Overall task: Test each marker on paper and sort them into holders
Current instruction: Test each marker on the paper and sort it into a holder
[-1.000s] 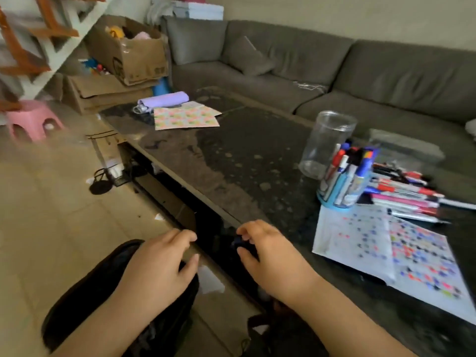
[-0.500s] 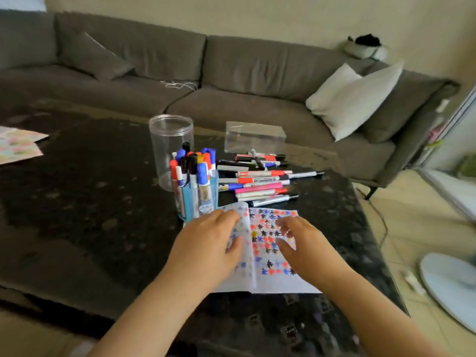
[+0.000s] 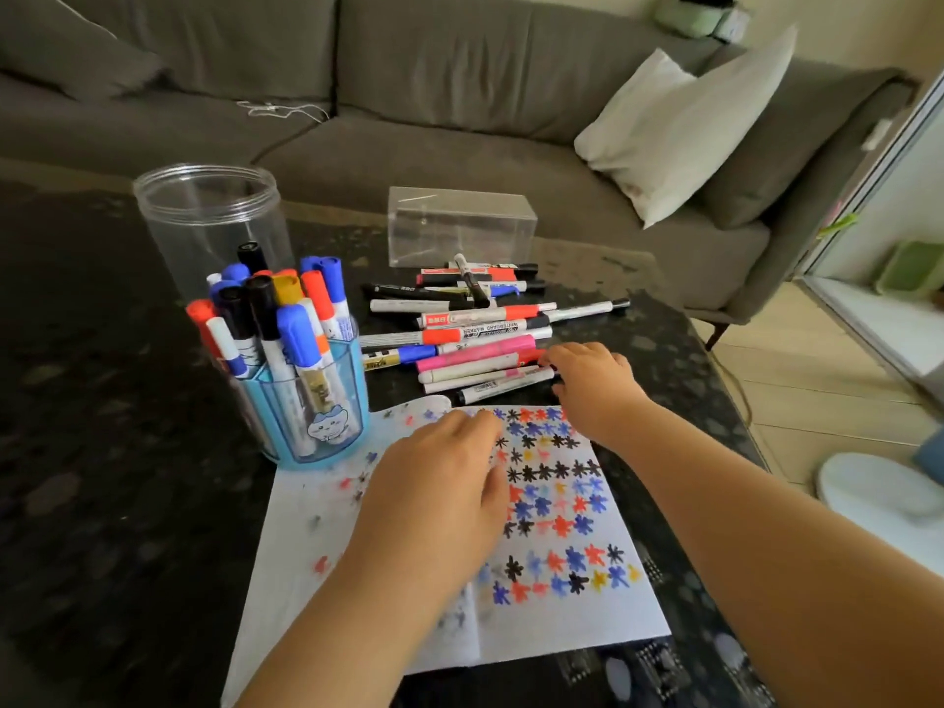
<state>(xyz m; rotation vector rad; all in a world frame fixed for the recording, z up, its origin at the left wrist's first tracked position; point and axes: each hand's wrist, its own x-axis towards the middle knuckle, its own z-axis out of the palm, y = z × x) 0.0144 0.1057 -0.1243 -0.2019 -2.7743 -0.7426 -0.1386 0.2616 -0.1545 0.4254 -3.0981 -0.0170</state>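
A white paper [image 3: 562, 600] covered in coloured star marks lies on the dark table [image 3: 102, 452]. My left hand [image 3: 439, 482] rests flat on it, fingers straight. My right hand [image 3: 592, 385] reaches over the paper's top edge, its fingertips at the near end of a pile of loose markers [image 3: 470, 339]; whether it grips one I cannot tell. A blue holder [image 3: 316, 416] full of upright markers stands at the paper's left corner. Behind it is a clear round jar [image 3: 209, 227], and a clear rectangular box [image 3: 459, 227] sits beyond the pile.
A grey sofa [image 3: 434, 120] with a pale cushion [image 3: 684, 125] runs along the table's far side. The table's right edge drops to a tiled floor with a white round object [image 3: 878, 498].
The view swung right from the table's left end and moved closer. My left hand flattened on the paper; my right hand moved up from the paper to the marker pile.
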